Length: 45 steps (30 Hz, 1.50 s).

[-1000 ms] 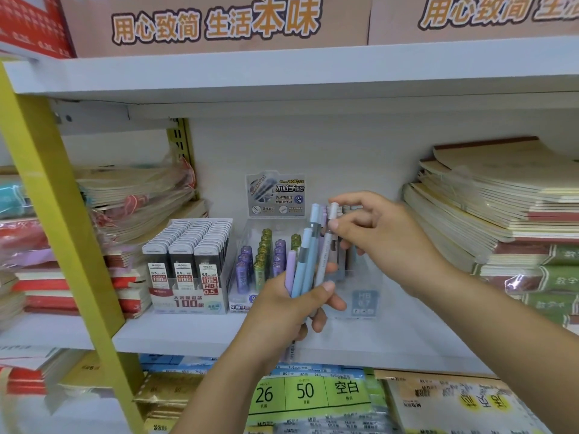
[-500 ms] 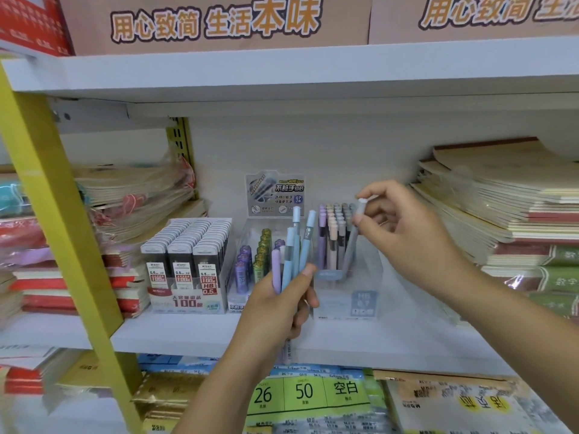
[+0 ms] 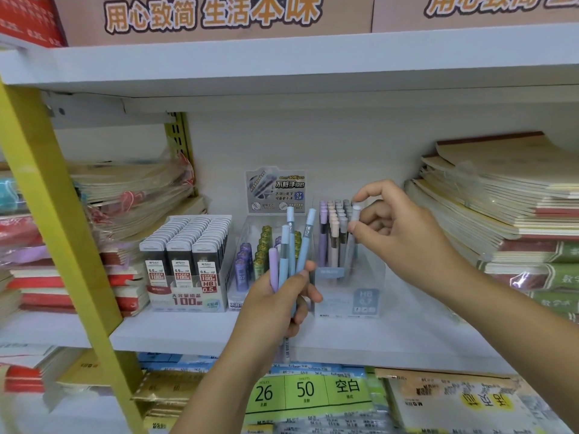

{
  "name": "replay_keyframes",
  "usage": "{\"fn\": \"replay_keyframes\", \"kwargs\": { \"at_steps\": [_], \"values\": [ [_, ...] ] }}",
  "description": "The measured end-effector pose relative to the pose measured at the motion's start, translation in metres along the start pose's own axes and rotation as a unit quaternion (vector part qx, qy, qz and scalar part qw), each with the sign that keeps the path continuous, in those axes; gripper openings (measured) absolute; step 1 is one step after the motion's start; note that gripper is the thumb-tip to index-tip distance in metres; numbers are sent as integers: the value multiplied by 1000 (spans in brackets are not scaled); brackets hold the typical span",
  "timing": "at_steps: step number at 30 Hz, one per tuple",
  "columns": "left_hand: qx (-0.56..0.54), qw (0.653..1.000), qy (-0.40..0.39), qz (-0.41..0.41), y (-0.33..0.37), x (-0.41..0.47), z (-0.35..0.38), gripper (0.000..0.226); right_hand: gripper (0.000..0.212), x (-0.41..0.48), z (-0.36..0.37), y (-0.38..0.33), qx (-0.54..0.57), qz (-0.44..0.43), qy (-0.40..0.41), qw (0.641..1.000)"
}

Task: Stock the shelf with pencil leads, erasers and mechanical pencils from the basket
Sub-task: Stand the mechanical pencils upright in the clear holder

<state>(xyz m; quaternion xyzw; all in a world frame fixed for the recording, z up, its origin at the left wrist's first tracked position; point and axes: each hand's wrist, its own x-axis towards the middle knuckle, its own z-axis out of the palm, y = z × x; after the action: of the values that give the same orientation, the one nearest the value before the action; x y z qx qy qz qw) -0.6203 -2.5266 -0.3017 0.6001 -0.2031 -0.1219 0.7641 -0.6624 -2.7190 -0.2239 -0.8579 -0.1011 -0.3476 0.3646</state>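
Our left hand (image 3: pixel 279 296) was clamped on four pencils (image 3: pixel 289 245) before the shelf (image 3: pixel 188 333). Our right hand (image 3: pixel 398 233) pinched a grey pencil (image 3: pixel 354 227) by its top, its lower end inside the clear holder (image 3: pixel 360 292).

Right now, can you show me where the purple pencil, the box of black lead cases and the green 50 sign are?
purple pencil (image 3: pixel 273 264): head view, on its upper barrel.
box of black lead cases (image 3: pixel 187 297): head view, on its front label.
green 50 sign (image 3: pixel 305 389): head view, on the number.
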Motion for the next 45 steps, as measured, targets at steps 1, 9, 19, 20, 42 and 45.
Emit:
{"fn": "replay_keyframes", "kwargs": {
  "at_steps": [1,9,19,20,42,45],
  "values": [
    [0,1000,-1,1,0,0,0,20,29,1,1,1,-5,2,0,1000],
    [-3,1000,-11,11,3,-4,0,23,19,-3,11,9,-167,-14,-21,986],
    [25,996,-77,23,7,-7,6,19,17,-4,12,-22,163,102,-15,981],
    [25,997,-74,23,7,-7,7,17,16,-3,11,-23,183,108,-6,977],
    [15,1000,-13,10,3,5,7,21,7,24,-14,25,-158,2,31,987],
    [16,1000,-12,9,3,5,7,21,10,25,-14,25,-154,-1,29,988]
  ]
}}
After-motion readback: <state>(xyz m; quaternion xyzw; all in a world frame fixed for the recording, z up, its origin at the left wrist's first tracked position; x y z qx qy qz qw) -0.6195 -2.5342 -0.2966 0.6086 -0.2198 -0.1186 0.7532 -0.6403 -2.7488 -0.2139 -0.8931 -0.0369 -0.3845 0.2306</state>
